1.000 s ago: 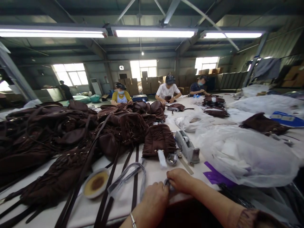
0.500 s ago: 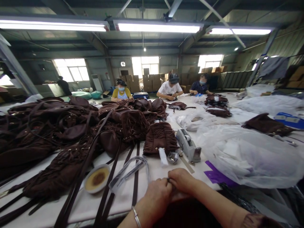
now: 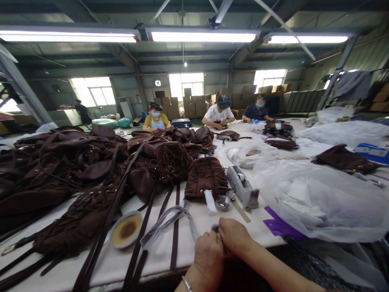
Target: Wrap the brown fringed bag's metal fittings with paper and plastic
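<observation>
Change: my left hand (image 3: 209, 253) has closed up against my right hand (image 3: 234, 237) | Grip: both pinch a small wrapped metal fitting (image 3: 215, 228) | Location: counter (image 3: 194, 247) front edge, beside brown strap (image 3: 174, 227).

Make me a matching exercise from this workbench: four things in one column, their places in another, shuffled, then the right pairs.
Things:
1. tape dispenser
2. round dish
3. purple sheet
4. fringed brown bag

Places:
A. under the edge of the clear plastic bags, right of the hands
B. left of the hands, among the brown straps
C. just left of the tape dispenser, in front of the bag pile
D. beyond the hands, between the fringed bag and the plastic bags

Pairs: 1-D, 2-B, 3-A, 4-C
</observation>
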Available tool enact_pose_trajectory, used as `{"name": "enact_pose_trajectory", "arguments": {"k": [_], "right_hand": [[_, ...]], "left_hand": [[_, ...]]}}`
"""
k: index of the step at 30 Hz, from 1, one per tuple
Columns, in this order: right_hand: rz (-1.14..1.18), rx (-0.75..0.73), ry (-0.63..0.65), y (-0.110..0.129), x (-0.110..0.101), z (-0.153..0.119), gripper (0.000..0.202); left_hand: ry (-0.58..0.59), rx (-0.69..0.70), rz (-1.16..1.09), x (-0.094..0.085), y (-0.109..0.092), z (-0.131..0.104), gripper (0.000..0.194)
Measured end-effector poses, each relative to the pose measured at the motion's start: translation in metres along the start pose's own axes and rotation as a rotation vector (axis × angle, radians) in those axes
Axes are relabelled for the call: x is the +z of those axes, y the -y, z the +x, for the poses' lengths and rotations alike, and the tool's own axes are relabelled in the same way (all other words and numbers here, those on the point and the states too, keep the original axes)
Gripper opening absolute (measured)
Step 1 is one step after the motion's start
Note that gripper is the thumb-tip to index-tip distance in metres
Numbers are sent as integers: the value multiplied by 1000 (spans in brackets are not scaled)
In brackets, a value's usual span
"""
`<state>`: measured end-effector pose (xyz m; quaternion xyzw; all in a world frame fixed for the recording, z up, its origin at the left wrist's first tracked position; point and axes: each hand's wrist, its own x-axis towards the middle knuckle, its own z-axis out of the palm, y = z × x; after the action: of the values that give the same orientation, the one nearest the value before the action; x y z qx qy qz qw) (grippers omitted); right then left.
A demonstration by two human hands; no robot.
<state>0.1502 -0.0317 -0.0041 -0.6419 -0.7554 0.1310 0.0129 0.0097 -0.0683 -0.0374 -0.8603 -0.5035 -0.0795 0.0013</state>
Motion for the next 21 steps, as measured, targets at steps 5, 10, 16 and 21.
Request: {"name": "enact_pose_trajectory", "arguments": {"k": [5, 10, 16, 21], "right_hand": [[-10, -289, 83, -11, -9, 8, 22], [-29, -397, 63, -13, -16, 10, 22], [61, 58, -59, 3, 1, -5, 34], [19, -186, 69, -6, -5, 2, 27]], "left_hand": [[150, 206, -43, -40, 27, -3, 14], [173, 148, 12, -41, 40, -3, 8], [33, 11, -56, -5, 8, -1, 21], [171, 153, -50, -30, 15, 3, 17]]}}
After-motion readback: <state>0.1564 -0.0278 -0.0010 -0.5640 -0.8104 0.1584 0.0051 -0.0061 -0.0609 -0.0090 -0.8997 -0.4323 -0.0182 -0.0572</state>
